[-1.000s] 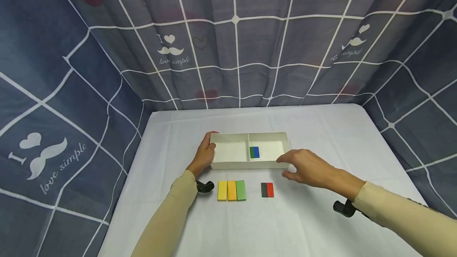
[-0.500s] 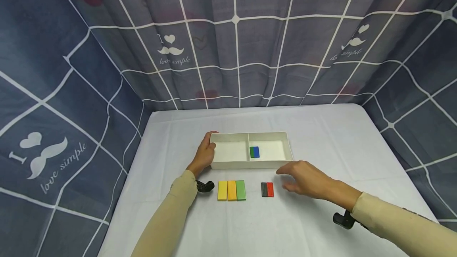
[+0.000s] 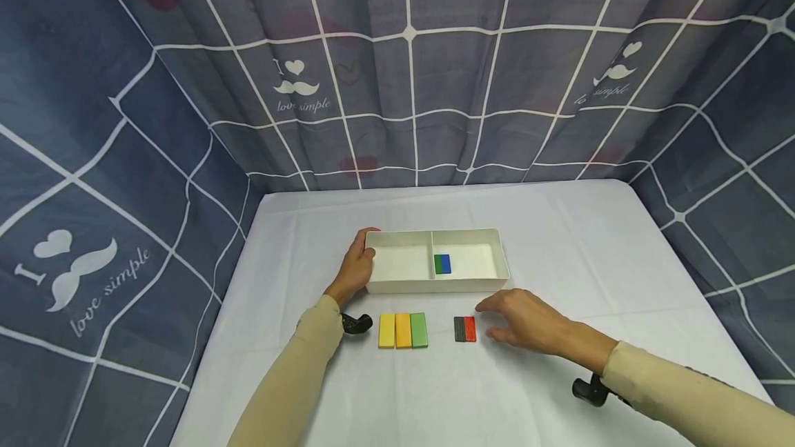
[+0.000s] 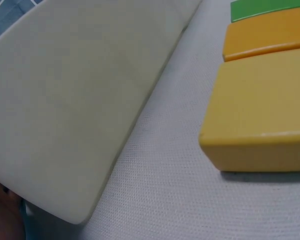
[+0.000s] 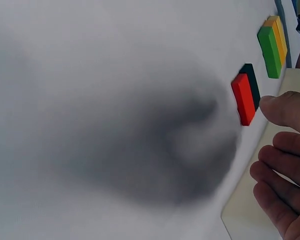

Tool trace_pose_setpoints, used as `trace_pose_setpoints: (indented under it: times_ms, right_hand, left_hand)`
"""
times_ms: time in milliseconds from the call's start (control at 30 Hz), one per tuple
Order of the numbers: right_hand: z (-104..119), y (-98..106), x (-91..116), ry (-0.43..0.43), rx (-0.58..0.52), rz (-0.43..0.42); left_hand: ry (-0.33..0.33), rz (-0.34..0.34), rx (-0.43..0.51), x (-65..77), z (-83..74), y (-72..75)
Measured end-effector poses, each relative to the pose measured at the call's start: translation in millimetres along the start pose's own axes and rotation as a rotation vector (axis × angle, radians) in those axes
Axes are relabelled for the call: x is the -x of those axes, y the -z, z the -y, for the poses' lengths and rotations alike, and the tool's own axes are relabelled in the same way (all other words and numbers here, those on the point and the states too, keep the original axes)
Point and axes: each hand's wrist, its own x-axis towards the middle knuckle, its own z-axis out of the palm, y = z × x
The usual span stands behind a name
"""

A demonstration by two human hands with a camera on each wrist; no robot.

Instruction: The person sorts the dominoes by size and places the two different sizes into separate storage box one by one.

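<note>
In the head view my left hand [image 3: 354, 271] grips the left end of a white two-compartment box [image 3: 435, 287], thumb at the rim. Inside the right compartment, against the divider, lie a green block [image 3: 437, 264] and a blue block [image 3: 446, 264], side by side. My right hand [image 3: 528, 323] hovers over the cloth, thumb and fingers apart and holding nothing. Close to its fingertips lie a small red block [image 3: 470, 329] and a dark block [image 3: 459, 329], touching each other. The right wrist view shows the thumb near that red block [image 5: 244, 100].
Left of the small pair, a yellow block [image 3: 387, 331], an orange block [image 3: 403, 331] and a larger green block [image 3: 419, 330] lie in a row in front of the box. A white cloth [image 3: 559, 226] covers the table, with checked curtains [image 3: 373, 88] behind and at the sides.
My right hand has drawn back from the box's front right rim toward me and slightly left, to beside the red block. The left hand and the box stay where they were.
</note>
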Motion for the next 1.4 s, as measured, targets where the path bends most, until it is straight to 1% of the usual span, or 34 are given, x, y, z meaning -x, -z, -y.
trace_pose_setpoints:
  times_ms: [300,667,867,1200,1400]
  right_hand:
    - [3,-12,-2,0.006,-0.030,-0.003]
    - [2,-26,-3,0.031,-0.008,-0.019]
    - [4,-28,-4,0.034,0.001,-0.039]
    - [7,-30,-5,0.013,0.033,-0.038]
    - [6,-34,-5,0.026,0.049,-0.045]
  left_hand:
    - [-0.003,-0.003,0.008,0.2,-1.3,0.4]
    - [0.003,-0.006,0.003,0.7,-1.9,0.1]
    - [0.000,-0.002,0.004,1.6,-1.7,-0.2]
    - [0.001,-0.010,0.002,0.9,-1.1,-0.9]
    - [-0.001,-0.006,0.016,1.0,-1.0,-1.0]
